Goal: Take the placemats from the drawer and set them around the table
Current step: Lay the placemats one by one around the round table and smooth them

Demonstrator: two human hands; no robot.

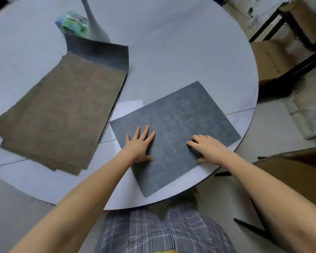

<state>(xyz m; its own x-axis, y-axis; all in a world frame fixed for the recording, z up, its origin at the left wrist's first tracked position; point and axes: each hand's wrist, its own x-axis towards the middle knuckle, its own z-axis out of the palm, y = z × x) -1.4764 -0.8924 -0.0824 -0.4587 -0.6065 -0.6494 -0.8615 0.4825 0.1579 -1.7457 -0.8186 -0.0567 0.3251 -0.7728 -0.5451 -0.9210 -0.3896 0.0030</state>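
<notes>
A dark grey placemat (pixel 175 125) lies flat at the near edge of the round pale table (pixel 181 57), one corner overhanging the rim. My left hand (pixel 140 145) rests palm down on the mat's left part, fingers spread. My right hand (pixel 208 148) presses on the mat's right part, fingers bent slightly. To the left sits a stack of brown placemats (pixel 62 115), with a grey mat (pixel 102 53) showing from under its far end.
A grey vase (pixel 95 24) and a green-blue packet (pixel 73 22) stand at the far side of the table. Cardboard boxes (pixel 268 61) and a dark frame (pixel 290 33) stand on the floor at the right. A brown chair (pixel 290 172) is near right.
</notes>
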